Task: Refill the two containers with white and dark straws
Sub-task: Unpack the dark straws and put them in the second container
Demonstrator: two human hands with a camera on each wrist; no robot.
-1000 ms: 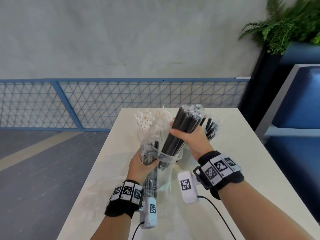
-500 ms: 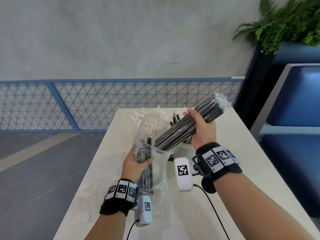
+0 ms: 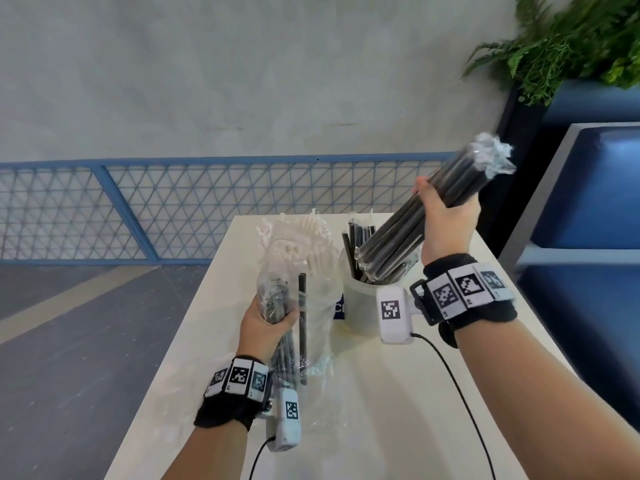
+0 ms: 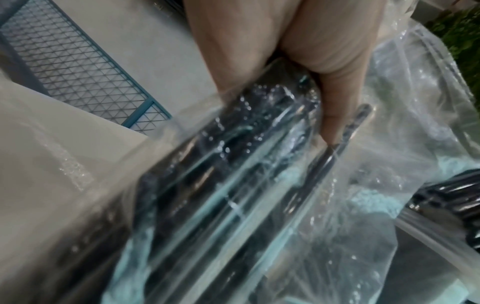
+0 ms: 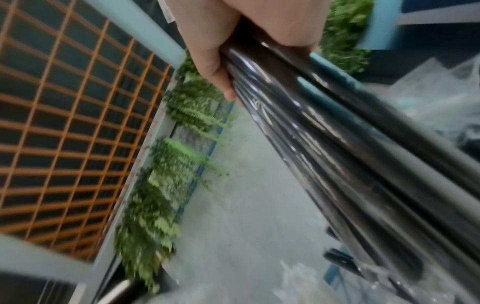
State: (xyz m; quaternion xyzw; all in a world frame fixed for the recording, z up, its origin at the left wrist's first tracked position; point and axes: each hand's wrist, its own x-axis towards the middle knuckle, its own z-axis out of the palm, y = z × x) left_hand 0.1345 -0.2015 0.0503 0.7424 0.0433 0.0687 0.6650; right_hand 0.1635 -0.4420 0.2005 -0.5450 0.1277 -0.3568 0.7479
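Observation:
My right hand [image 3: 445,216] grips a thick bundle of dark straws [image 3: 419,221] in clear wrappers, tilted up to the right; its lower end reaches into a white round container [image 3: 360,306] that holds more dark straws. In the right wrist view the dark straw bundle [image 5: 350,156] runs from my right hand [image 5: 246,41] down to the right. My left hand [image 3: 266,323] holds a clear plastic bag [image 3: 311,327] with the remaining dark straws upright on the table. Behind the bag stand white straws [image 3: 304,237], whose container is hidden. My left hand [image 4: 298,61] squeezes the crinkled bag [image 4: 259,185].
The cream table [image 3: 398,410] is narrow, with edges close on both sides. An empty clear wrapper [image 3: 166,393] lies at its left. A blue mesh railing [image 3: 173,209] runs behind, and a planter with ferns [image 3: 571,46] and a blue bench [image 3: 595,202] stand on the right.
My right hand has pulled the dark straw bundle out of the bag and swung it up and right, over the right container. The left hand still holds the bag.

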